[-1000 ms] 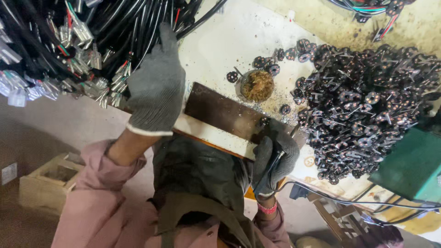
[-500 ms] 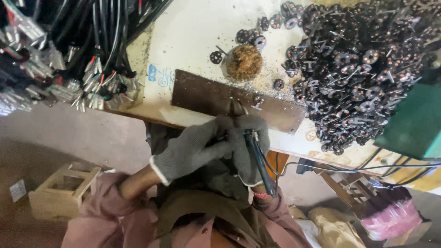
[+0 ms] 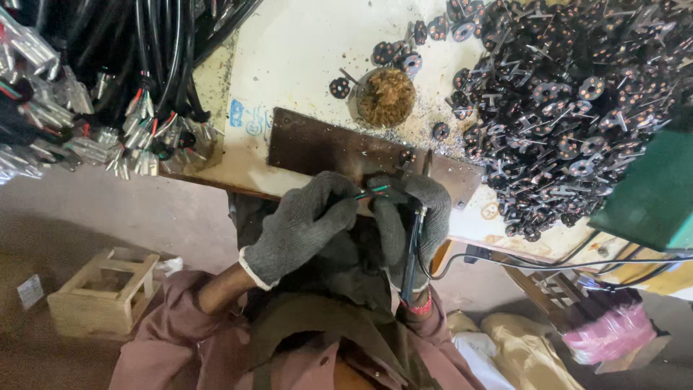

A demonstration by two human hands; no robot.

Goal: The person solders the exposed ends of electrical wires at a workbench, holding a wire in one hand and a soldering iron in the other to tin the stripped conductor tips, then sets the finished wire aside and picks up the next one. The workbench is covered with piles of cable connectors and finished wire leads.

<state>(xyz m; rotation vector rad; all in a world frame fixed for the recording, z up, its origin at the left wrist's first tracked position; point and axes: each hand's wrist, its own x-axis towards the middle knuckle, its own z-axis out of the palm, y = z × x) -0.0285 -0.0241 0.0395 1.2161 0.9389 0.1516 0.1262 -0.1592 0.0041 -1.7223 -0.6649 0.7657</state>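
We lean over a pale bench (image 3: pixel 303 50) with a big heap of small black round parts (image 3: pixel 577 108) spread across its right side and a thick bundle of black cables (image 3: pixel 94 87) with stripped, coloured ends hanging at its left. A brown metal plate (image 3: pixel 325 148) lies along the near edge, and just beyond it sits a small round pot (image 3: pixel 386 97) of brownish stuff.

Over the near edge of the plate our two gloved hands meet. Our left hand (image 3: pixel 303 224) is clenched around thin red and green wires (image 3: pixel 372 192), pinching them near their tips. Our right hand (image 3: pixel 411 217) is closed around a slim dark tool (image 3: pixel 411 249), probably a soldering iron, though the tip is hidden behind the fingers; its cord (image 3: pixel 548 263) trails off to the right.

The risk we see is in how close everything sits: if the tool is hot, a small slip could scorch the left glove or melt the wire sheath. The trailing cord could also snag and jerk the tool off its mark.
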